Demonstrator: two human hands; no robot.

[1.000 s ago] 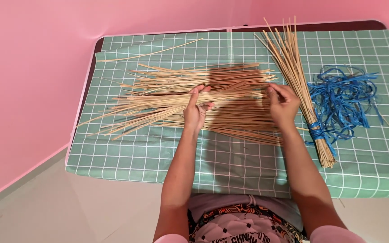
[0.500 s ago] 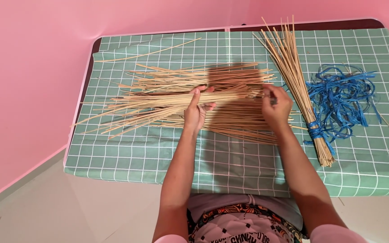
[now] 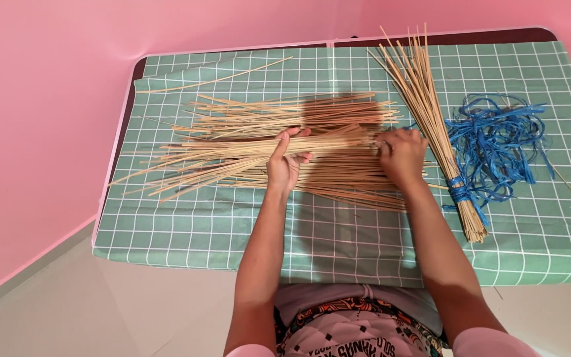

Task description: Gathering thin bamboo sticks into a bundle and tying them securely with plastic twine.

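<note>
Sticks (image 3: pixel 266 149) loose on checked cloth (image 3: pixel 338 244) | my left hand (image 3: pixel 287 162) curls round a handful | right hand (image 3: pixel 401 155) pinches ends near tied bundle (image 3: pixel 441 125) | light, stiff, likely brittle; grip mid-length.

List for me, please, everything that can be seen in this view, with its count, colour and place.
loose sticks: many, pale tan, spread lengthwise across the middle of the table
tied bundle: one, pale tan sticks bound with blue string near the lower end, right of the loose pile
blue string: one tangled heap, blue, right of the bundle
single stick: one, pale tan, lying alone at the far left of the table
tablecloth: one, green with a white grid, covering the table
walls: pink, left and behind
left hand: one, curled around a gathered handful of loose sticks
right hand: one, on the same sticks near their right ends
</note>
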